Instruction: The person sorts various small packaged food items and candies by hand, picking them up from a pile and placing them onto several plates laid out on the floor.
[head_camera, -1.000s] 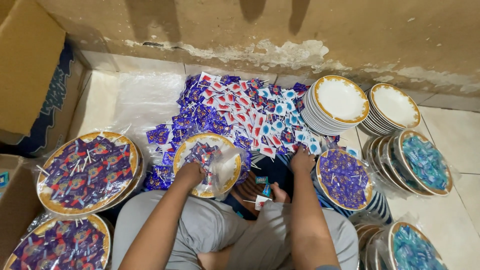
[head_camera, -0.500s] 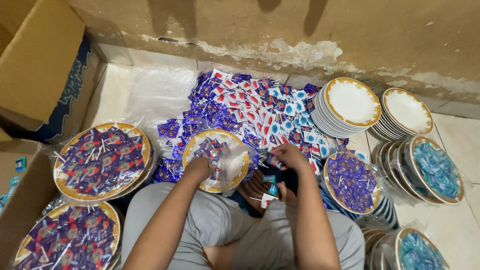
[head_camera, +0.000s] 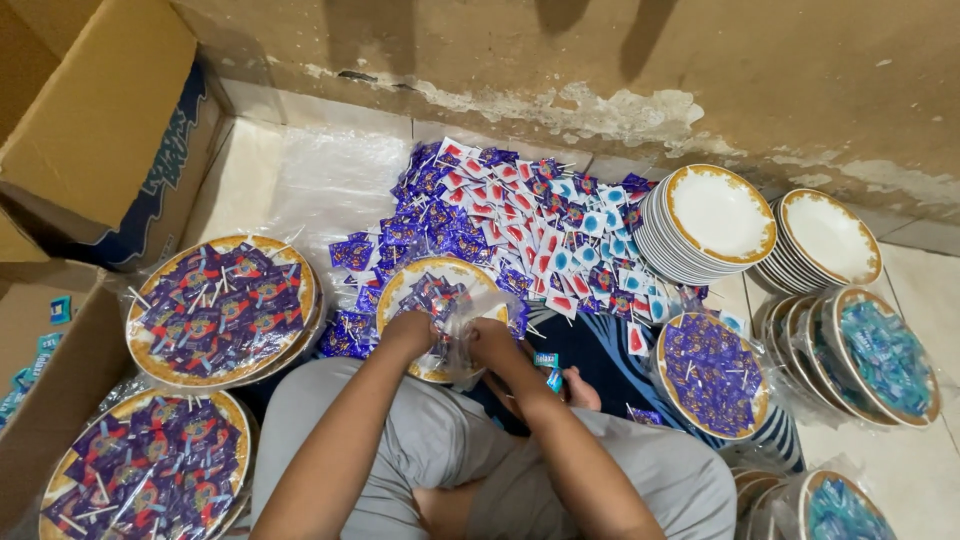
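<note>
In hand: gold-rimmed plate (head_camera: 440, 310) of purple sachets on lap; left hand (head_camera: 408, 332) and right hand (head_camera: 490, 340) both pinching its clear plastic wrap (head_camera: 470, 318).
Done: approx. 3 wrapped purple plates (head_camera: 220, 310), blue ones at right.
Left, by my read: empty plate stacks (head_camera: 715, 222), loose sachet pile (head_camera: 520, 225) on floor.

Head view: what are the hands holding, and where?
Both hands, left and right, grip the clear plastic wrap at the near edge of the candy-filled plate.
</note>
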